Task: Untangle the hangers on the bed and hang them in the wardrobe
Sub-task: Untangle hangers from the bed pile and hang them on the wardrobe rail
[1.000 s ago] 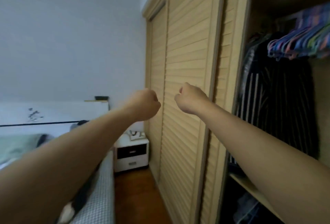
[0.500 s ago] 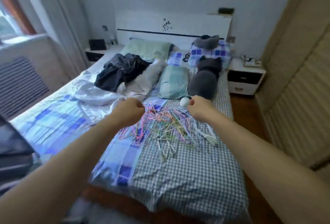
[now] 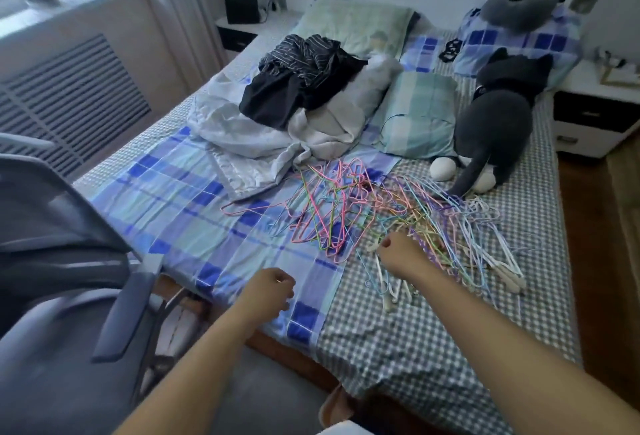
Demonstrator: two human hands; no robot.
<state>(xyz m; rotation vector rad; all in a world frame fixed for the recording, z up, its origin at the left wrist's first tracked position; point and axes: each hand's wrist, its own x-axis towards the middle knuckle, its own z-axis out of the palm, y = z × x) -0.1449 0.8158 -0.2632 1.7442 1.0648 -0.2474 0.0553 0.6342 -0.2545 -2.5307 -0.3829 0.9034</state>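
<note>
A tangled pile of thin coloured hangers [image 3: 381,213] lies in the middle of the bed [image 3: 433,348], pink and green ones to the left, white and pale blue ones to the right. My right hand [image 3: 401,254] is curled into a fist at the pile's near edge, over white hangers; no hanger shows inside its fingers. My left hand [image 3: 272,291] is a fist too, holding nothing, above the blue plaid sheet near the bed's front edge, left of the pile. The wardrobe is out of view.
Behind the pile lie dark clothes [image 3: 298,78] on a white bundle, pillows, and a grey plush cat [image 3: 495,123] touching the hangers. A grey office chair [image 3: 69,278] stands close at the left. A nightstand [image 3: 595,116] sits at the right, with wooden floor beside the bed.
My view swung from the wardrobe doors to the bed and came closer. Both fists dropped; the right one now sits at the hanger pile's near edge, the left one lower and nearer.
</note>
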